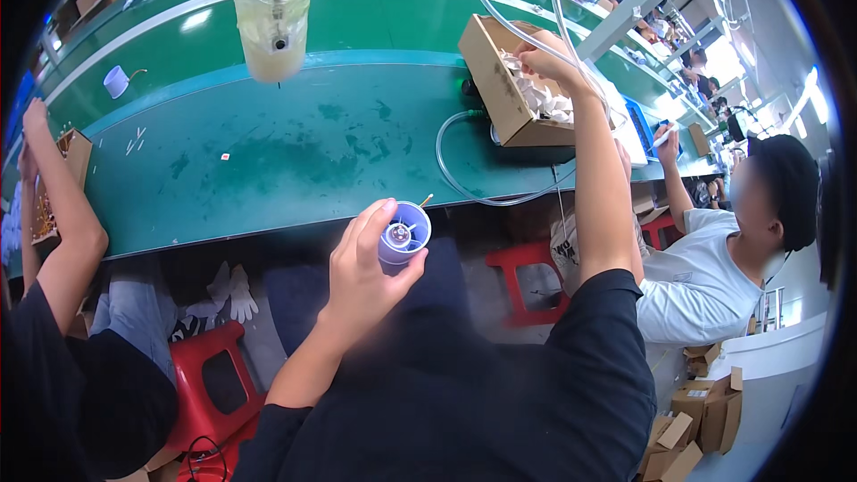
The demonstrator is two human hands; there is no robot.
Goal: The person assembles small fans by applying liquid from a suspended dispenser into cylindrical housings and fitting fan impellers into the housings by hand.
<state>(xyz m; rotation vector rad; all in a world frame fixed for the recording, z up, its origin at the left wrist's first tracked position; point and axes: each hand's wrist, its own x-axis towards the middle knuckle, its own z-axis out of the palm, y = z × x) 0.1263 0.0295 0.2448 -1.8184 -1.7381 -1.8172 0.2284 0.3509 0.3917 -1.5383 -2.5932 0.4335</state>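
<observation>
My left hand (359, 270) holds a small lavender plastic cup-shaped housing (415, 245) just off the table's near edge, fingers and thumb round its sides. The housing's open end faces up, showing inner ribs and a round metallic centre; a short yellowish wire (428, 201) sticks out at its rim. My right arm stretches out to a tilted cardboard box (489, 80) of small white pieces (552, 105). Over that box my right hand (549, 62) has its fingers drawn together at the pieces; whether one is between the fingertips is hidden.
A clear container of yellowish stuff (272, 45) hangs above the green table (295, 143). A clear tube (442, 156) loops beside the box. Another lavender housing (116, 82) stands far left. Co-workers sit on both sides; the left one's arms (76, 205) reach a parts box (76, 165). Red stools (210, 384) stand below.
</observation>
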